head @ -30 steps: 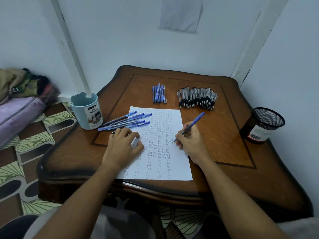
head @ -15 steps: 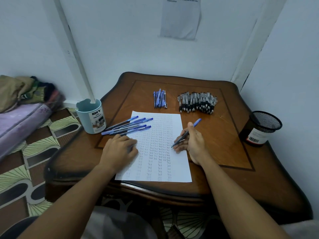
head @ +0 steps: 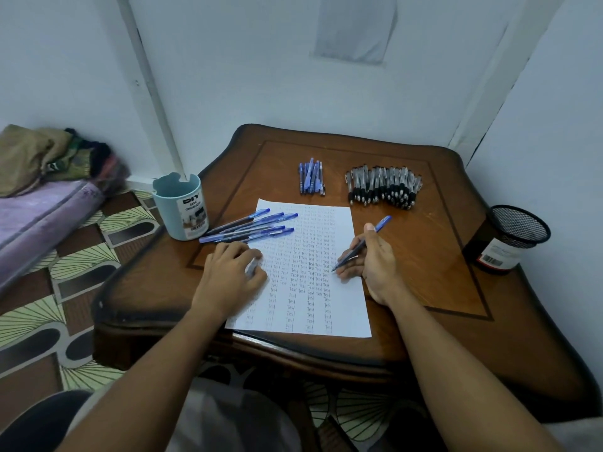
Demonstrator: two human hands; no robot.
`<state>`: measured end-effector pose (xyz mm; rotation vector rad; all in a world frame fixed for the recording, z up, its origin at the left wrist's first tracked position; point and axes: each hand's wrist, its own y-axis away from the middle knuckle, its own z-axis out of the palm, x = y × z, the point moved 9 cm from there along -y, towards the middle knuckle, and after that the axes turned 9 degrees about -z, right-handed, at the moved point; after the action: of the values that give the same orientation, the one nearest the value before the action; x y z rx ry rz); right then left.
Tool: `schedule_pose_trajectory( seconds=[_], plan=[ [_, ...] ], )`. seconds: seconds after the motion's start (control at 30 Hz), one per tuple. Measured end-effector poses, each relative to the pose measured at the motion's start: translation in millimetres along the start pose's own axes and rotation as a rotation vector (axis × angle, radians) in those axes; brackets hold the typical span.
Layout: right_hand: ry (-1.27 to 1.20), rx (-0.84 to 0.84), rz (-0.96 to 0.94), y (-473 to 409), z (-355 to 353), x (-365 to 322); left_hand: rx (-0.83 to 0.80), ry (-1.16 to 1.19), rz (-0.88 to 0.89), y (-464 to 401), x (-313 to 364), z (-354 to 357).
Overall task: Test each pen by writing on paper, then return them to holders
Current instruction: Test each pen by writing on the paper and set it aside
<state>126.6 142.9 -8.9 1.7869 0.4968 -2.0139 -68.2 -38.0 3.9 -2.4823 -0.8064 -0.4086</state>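
On the white paper (head: 339, 308) at the middle of the tabletop (head: 434, 256), the right hand (head: 372, 259) pinches a blue pen (head: 362, 243), tip low at the sheet's right margin beside the columns of "Test". The left hand (head: 228, 272) lies knuckles-up on the sheet's left side, fingers curled round something small and pale, probably the pen's cap; I cannot tell for sure.

Judging from this, the main risk is the sheet: it is nearly filled, so a new mark may land on old writing and hide a weak pen. If the left hand lifts, the paper could slide under the stroke. The capless tip could also smear fresh ink under the right palm.

Five blue pens (head: 251, 225) lie fanned across the sheet's upper left corner, just beside the teal holder (head: 182, 210); a careless sweep could roll them off the edge. Farther back rest a small cluster of blue pens (head: 311, 177) and a large heap of black pens (head: 383, 187). The black mesh holder (head: 509, 239) stands near the right edge, well apart from the paper, with nothing between it and the right hand.
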Motion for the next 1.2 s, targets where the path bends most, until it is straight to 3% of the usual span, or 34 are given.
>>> schedule_pose_trajectory(
  seconds=[0.2,0.37,0.6,1.0,1.2],
  plan=[
    [0.021,-0.016,0.002,2,3,0,-0.004,0.004,0.01,2,1,0],
    [0.092,-0.1,0.126,-9,15,-3,-0.002,0.015,0.019,1,1,0],
    [0.405,-0.235,0.105,-74,57,-35,0.051,0.079,0.002,1,3,-4],
    [0.468,0.027,0.148,-181,83,-21,-0.021,0.035,-0.015,2,7,-4],
    [0.765,-0.012,0.063,-187,83,-19,-0.042,0.013,-0.022,2,5,-2]
  ],
)
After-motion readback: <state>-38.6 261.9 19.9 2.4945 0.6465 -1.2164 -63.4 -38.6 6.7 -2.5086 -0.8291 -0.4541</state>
